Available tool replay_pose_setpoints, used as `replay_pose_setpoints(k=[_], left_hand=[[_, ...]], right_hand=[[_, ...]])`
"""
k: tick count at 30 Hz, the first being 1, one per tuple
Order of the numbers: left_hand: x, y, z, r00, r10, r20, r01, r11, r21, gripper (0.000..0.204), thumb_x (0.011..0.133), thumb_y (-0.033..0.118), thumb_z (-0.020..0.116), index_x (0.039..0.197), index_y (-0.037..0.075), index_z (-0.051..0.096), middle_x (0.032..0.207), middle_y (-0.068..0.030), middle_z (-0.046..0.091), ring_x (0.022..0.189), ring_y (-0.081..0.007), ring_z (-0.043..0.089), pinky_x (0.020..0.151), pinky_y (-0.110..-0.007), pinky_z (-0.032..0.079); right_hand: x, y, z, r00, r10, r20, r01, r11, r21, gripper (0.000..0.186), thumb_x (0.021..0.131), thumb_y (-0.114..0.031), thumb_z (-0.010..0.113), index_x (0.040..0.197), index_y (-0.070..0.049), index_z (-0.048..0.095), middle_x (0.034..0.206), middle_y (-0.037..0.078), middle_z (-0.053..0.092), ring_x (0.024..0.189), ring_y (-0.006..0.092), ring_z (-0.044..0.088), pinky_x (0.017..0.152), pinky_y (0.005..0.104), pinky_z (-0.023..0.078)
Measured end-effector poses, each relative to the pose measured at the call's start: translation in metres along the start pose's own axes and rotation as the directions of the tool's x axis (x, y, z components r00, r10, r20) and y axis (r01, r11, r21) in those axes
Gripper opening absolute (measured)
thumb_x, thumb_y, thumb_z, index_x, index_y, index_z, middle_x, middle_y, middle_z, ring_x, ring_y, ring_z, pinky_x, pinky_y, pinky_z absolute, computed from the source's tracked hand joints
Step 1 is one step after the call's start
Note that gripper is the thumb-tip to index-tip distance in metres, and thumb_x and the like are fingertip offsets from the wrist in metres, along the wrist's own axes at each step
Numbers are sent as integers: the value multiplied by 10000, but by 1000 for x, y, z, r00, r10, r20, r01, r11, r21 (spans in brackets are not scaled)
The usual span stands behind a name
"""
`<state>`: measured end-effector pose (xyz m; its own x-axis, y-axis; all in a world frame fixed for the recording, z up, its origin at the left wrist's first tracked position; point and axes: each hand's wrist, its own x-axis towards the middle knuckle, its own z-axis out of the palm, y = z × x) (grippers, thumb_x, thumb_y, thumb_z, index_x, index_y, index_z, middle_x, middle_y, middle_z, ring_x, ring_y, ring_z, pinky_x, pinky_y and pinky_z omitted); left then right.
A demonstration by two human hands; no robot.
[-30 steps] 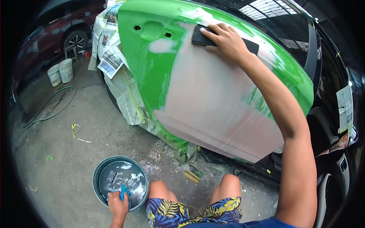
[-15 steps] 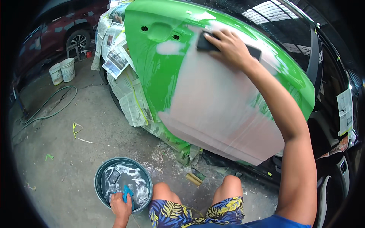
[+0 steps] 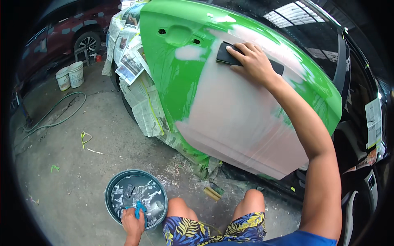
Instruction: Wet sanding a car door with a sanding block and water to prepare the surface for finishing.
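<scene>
A green car door (image 3: pixel 174 86) with a broad pinkish-grey patch of filler or primer stands before me. My right hand (image 3: pixel 256 65) grips a long black sanding block (image 3: pixel 226 54) from above, its fingers wrapped over it, and the block lies flat on the upper part of the patch. Low on the left, a dark round basin (image 3: pixel 107 201) holds cloudy, foamy water. Over its near rim my left hand (image 3: pixel 133 223) is closed on a wet blue cloth (image 3: pixel 140 208). A dark textured pad (image 3: pixel 129 190) lies in the basin's water.
Newspaper masking (image 3: pixel 141 98) hangs along the door's left edge. Two white buckets (image 3: pixel 76 74) and a green hose (image 3: pixel 51 119) are on the floor at left, near a maroon car (image 3: pixel 53 39). A small tan roll or strip (image 3: pixel 212 193) lies below the door.
The sanding block and my right hand have slid slightly down and right on the door. My left hand stays at the basin with the cloth; the foam and the pad have shifted. The view moved slightly.
</scene>
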<state>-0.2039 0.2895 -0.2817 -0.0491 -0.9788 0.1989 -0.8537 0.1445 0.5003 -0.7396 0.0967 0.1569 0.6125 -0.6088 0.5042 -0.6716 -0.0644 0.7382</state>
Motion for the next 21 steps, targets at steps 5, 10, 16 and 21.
replay_pose_setpoints(k=[5,10,16,21], left_hand=[[3,10,9,1000,3,10,-3,1000,-1,287,887,264,747,833,-9,678,866,-226,696,920,-450,648,801,-558,517],[3,1,7,1000,3,1,-3,1000,-6,292,890,271,741,825,-6,678,862,-226,694,912,-447,645,797,-554,517],[4,3,1,1000,-28,1,28,1000,0,296,885,273,744,796,3,663,843,-227,682,897,-446,635,789,-554,510],[7,0,6,1000,0,4,0,1000,7,288,881,261,755,802,-2,666,842,-228,678,903,-445,638,781,-548,512]], right_hand=[[45,12,-1,997,52,57,-51,999,-17,662,890,-358,795,1482,-134,603,1391,98,623,1304,301,563,1102,447,467],[25,8,7,1000,24,0,-24,1000,-8,641,908,-384,771,1474,-131,607,1401,106,613,1266,305,575,1077,446,479],[12,-1,7,999,43,-2,-43,999,-15,679,899,-381,777,1504,-142,581,1436,109,609,1288,303,568,1085,442,469],[55,14,1,996,50,73,-48,999,-23,675,894,-379,783,1495,-139,590,1427,112,610,1300,306,565,1091,444,461]])
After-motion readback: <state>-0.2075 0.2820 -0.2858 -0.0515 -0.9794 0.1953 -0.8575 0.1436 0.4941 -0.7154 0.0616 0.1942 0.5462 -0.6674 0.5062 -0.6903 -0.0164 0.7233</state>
